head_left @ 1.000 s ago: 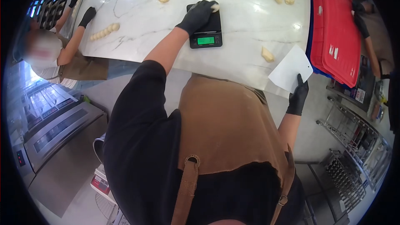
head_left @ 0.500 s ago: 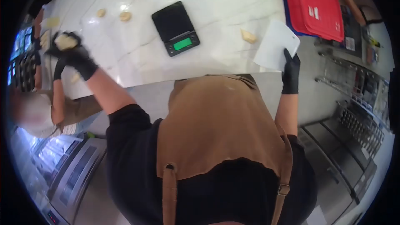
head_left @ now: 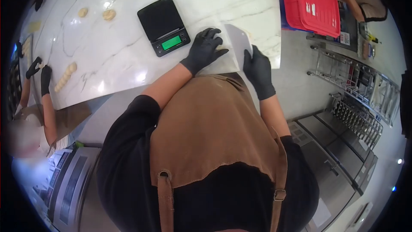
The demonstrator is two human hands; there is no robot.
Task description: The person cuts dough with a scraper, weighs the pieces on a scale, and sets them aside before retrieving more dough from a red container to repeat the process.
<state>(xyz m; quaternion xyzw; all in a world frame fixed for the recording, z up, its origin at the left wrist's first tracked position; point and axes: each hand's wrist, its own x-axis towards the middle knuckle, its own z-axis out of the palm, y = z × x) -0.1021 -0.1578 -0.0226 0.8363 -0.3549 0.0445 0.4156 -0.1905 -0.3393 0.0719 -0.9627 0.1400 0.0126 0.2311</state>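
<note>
My left hand (head_left: 206, 50), in a black glove, is at the table's front edge with its fingers curled. A pale bit of dough (head_left: 220, 48) shows between the fingers and thumb; the rest of it is hidden. My right hand (head_left: 258, 69), also gloved in black, grips a white dough scraper (head_left: 237, 38) by its right side. The scraper stands tilted just right of my left hand. A black digital scale (head_left: 163, 25) with a lit green display lies to the left of my left hand, with nothing on its platform.
Several dough pieces (head_left: 109, 15) lie across the marble table (head_left: 124, 56). A twisted dough strip (head_left: 65, 77) is near a co-worker's gloved hands (head_left: 46, 79) at the left. Red lidded bins (head_left: 310, 4) stand at the right, beside another person's arm (head_left: 351, 2). A metal rack (head_left: 356, 77) is further right.
My left hand has come from the far left, where it held a dough lump, to beside the scraper. My right hand has brought the scraper inward and tilted it. The camera view has shifted.
</note>
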